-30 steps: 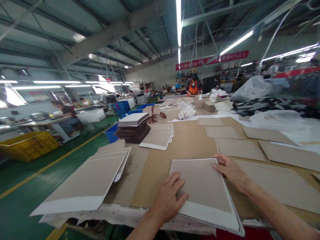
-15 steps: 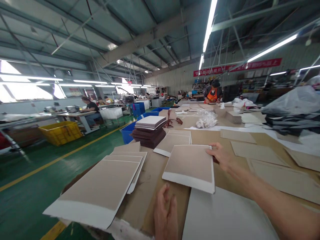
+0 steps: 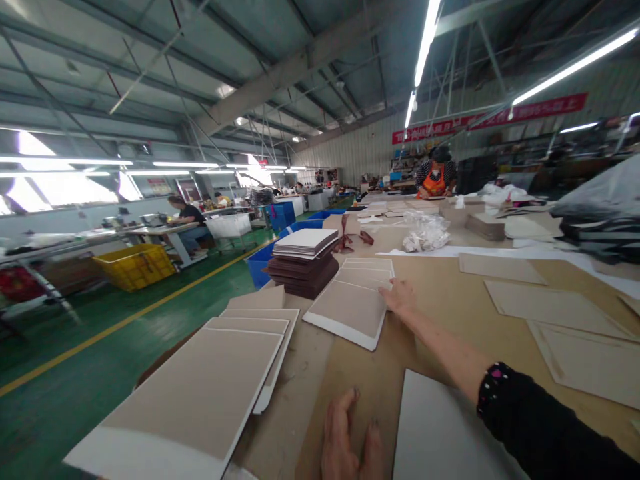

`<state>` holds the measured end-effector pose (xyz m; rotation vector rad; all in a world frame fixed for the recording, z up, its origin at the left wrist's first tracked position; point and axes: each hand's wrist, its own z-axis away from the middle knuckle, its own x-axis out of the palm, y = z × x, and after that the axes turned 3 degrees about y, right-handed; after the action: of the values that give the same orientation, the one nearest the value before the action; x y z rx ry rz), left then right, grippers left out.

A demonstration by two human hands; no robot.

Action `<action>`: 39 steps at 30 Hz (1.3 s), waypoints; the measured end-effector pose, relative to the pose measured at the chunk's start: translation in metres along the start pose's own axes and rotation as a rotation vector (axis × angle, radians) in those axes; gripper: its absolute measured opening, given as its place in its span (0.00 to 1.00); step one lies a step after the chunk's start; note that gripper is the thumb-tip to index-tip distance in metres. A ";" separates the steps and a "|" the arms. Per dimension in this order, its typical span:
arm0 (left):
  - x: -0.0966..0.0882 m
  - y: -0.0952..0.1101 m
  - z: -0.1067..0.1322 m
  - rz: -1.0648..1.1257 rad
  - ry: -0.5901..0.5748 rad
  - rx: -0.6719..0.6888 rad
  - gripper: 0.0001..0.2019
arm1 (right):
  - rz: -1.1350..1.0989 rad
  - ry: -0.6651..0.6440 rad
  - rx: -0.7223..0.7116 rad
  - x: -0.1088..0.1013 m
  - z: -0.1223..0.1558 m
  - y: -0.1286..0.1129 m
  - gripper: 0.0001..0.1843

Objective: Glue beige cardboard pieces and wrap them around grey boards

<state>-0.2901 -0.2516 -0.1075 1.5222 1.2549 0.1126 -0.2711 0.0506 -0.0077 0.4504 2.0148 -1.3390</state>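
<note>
My right hand (image 3: 399, 296) reaches far forward and rests at the right edge of a grey-brown card sheet with a white border (image 3: 347, 312), which lies on top of a small stack of like sheets (image 3: 367, 270). Its fingers look pressed on the sheet's edge. My left hand (image 3: 349, 442) lies flat with fingers stretched out on the brown table top (image 3: 450, 313), near the front edge, holding nothing. A white sheet (image 3: 440, 433) lies just right of it, under my right forearm.
A big stack of card sheets (image 3: 200, 393) overhangs the table's front left. A dark brown pile topped with white sheets (image 3: 304, 260) stands beyond. Loose brown boards (image 3: 550, 300) lie to the right. A person in an orange apron (image 3: 433, 179) works at the far end. Blue bins (image 3: 260, 263) and a yellow crate (image 3: 135, 265) stand on the green floor.
My right hand carried the card sheet forward and left, from in front of me onto the small stack. My left hand let go of it and now lies flat near the table edge.
</note>
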 end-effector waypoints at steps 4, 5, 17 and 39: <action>-0.009 0.026 -0.001 -0.024 -0.105 -0.038 0.21 | 0.001 -0.078 0.001 -0.057 0.036 0.018 0.16; -0.011 0.031 -0.002 -0.018 -0.142 -0.026 0.20 | -0.016 -0.117 -0.020 -0.076 0.052 0.027 0.16; -0.013 0.052 -0.009 -0.079 -0.299 0.156 0.15 | -0.045 0.012 0.229 -0.215 0.315 0.164 0.27; -0.017 0.056 0.002 -0.063 -0.331 0.330 0.15 | 0.311 0.369 -0.526 -0.121 0.315 0.225 0.18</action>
<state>-0.2614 -0.2557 -0.0572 1.6952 1.0871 -0.3909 0.0593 -0.1329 -0.1548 0.7606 2.3646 -0.5319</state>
